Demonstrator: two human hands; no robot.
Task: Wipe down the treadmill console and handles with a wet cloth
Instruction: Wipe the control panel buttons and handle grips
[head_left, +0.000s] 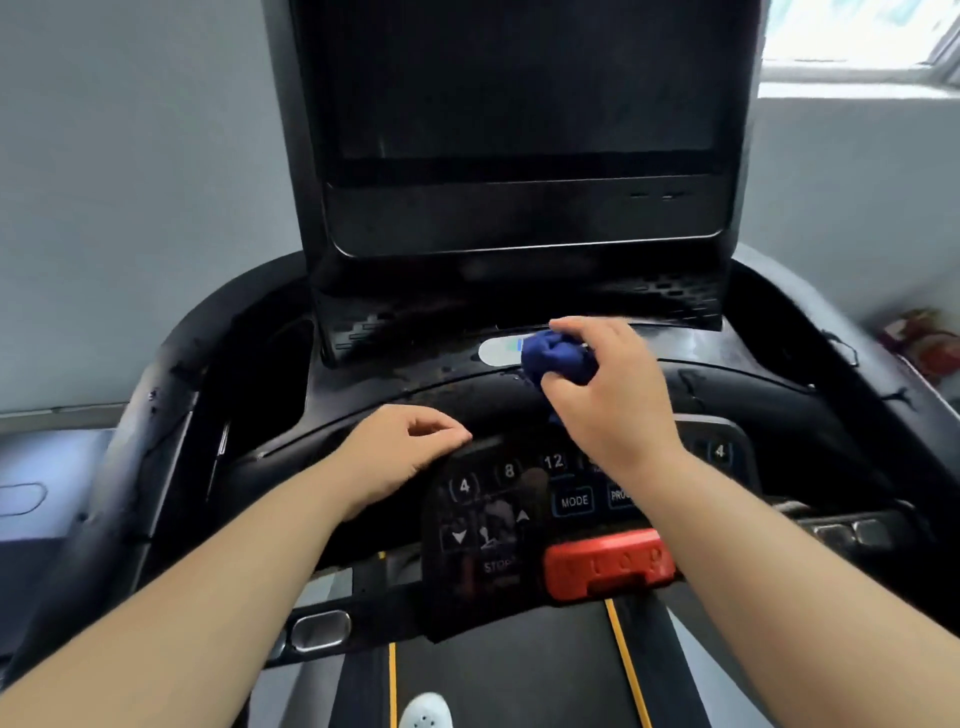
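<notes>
Both hands reach forward over a black treadmill console. Right hand grips a bunched dark blue cloth between thumb and curled fingers. The cloth sits on the console's flat upper shelf, overlapping the right end of a white oval label. It lies just in front of the slotted vent panel at the foot of the tall dark screen.

Left hand rests palm down on the curved front ridge of the console, fingers loosely bent and holding nothing. It lies near the upper left corner of the glossy button panel, which shows 4, 8, 12, MODE and STOP.

Left of the cloth, the shelf runs bare to a deep recess beside the screen housing. To the right, it curves onward to the console's outer rim. Thick black side handles sweep back along both sides, hemming in the working area.

Below the button panel, a red safety clip juts from the front edge. A metal grip sensor shines on the lower crossbar. Further down, the dark belt carries two yellow lines, and a white shoe tip shows at the bottom edge. Grey wall fills the left side, and a bright window sits at the upper right.
</notes>
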